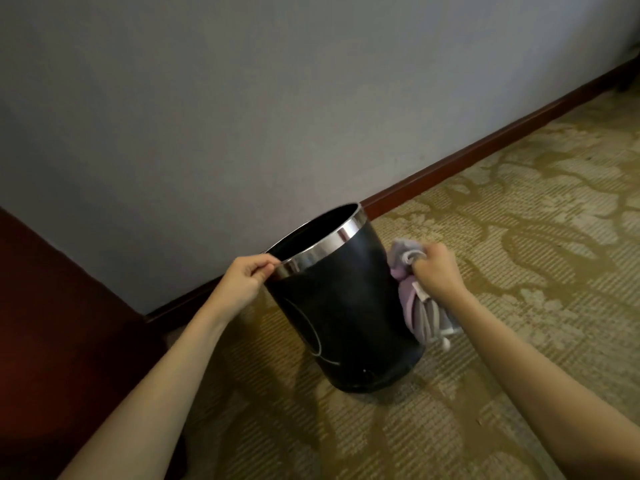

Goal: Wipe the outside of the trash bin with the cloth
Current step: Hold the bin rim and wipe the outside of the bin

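On carpet, left hand pinches bin rim; right hand clutches cloth.

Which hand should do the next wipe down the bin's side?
Right. The right hand already grips the cloth against the bin wall, while the left hand pinches the rim, steadying it.

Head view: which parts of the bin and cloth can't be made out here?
- Trash bin: its far side is hidden by its own body; its interior is too dark to see.
- Cloth: partly hidden behind the bin and inside the right hand.
- Left hand: fingertips hidden inside the rim.
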Tool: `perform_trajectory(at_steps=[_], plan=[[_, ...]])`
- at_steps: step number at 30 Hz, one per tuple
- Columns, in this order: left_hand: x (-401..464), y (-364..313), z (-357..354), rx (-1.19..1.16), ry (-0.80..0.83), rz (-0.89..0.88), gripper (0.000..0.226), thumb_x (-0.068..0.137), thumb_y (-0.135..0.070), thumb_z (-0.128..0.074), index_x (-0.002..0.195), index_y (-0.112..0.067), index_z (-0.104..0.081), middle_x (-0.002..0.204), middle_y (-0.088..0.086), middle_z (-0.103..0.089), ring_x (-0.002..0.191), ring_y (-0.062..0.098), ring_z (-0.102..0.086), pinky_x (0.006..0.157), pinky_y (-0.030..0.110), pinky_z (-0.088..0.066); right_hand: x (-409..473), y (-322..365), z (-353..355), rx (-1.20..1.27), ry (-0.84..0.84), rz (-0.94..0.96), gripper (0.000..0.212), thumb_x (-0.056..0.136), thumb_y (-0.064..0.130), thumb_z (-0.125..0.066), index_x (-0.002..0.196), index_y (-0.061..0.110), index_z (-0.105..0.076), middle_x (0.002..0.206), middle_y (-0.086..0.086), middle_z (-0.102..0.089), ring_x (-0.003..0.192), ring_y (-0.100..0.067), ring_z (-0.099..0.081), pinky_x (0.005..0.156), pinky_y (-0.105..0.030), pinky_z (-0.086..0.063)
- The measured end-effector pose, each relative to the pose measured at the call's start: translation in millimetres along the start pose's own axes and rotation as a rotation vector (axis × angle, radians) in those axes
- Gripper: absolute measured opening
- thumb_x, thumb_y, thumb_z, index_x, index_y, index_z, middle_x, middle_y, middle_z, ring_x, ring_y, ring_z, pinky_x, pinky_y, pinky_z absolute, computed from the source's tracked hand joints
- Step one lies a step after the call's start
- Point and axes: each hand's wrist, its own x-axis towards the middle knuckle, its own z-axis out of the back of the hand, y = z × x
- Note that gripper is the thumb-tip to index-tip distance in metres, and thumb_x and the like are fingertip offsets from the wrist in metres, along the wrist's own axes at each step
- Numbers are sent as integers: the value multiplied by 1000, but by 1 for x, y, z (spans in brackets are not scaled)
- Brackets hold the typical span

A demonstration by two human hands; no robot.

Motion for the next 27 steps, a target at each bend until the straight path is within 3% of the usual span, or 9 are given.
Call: perform_trajectory(at_steps=[3,4,6,8,11,15,18,22,27], plan=[[15,-15,-13,-6,-16,-2,34,95,-2,-48,81,-25,-68,78,-9,-67,78,-2,-61,74,13,-44,-2,36,-5,83,-84,262,29,68,-1,-54,74,22,-69,70,6,-71,72,0,-65,67,-7,-43],[21,-20,-17,-3,-25,-3,34,95,-2,-48,81,-25,-68,78,-9,-67,80,3,-61,77,18,-44,-5,40,-8,44,-111,336,24,72,4,-56,81,21,-69,77,1,-71,77,-5,-64,74,-10,-42],[30,-26,-21,10,-35,1,34,95,-3,-47,81,-27,-67,79,-9,-66,83,8,-59,80,25,-43,-18,36,-15,-6,-100,375,28,75,8,-64,103,10,-67,105,-20,-66,97,-23,-58,88,-34,-39],[38,-29,-20,28,-31,20,33,96,-5,-47,81,-26,-67,80,-6,-66,85,12,-60,80,27,-43,-39,19,-19,-342,-76,621,49,68,-2,-69,115,12,-66,118,-11,-65,106,-32,-53,86,-52,-39],[46,-29,-18,42,-30,56,29,97,-8,-46,84,-17,-70,83,4,-68,84,16,-62,77,26,-43,-61,-14,-11,-576,57,889,44,75,14,-60,118,21,-66,123,5,-64,102,-31,-51,76,-49,-42],[52,-30,-24,25,-55,91,32,97,-8,-45,78,-19,-69,80,4,-67,81,17,-62,78,28,-44,-58,-21,0,-581,175,815,47,72,7,-59,116,21,-67,123,2,-64,103,-34,-56,78,-56,-44],[56,-36,-34,16,-91,87,35,96,-8,-46,72,-26,-65,74,2,-64,76,16,-58,76,30,-42,-31,14,0,-513,64,773,52,73,-1,-64,120,20,-64,125,1,-63,102,-37,-51,79,-54,-42],[54,-39,-38,49,-125,89,29,94,-9,-48,76,-22,-67,71,2,-59,70,15,-51,70,28,-38,-15,56,-17,-523,-7,812,47,76,4,-62,120,20,-64,126,5,-62,103,-34,-48,79,-47,-39],[43,-30,-30,1,-128,133,30,95,-9,-47,74,-19,-66,69,1,-60,71,17,-55,72,28,-43,-57,13,-22,-697,342,988,44,69,8,-71,111,19,-69,117,0,-65,112,-29,-53,93,-54,-38]])
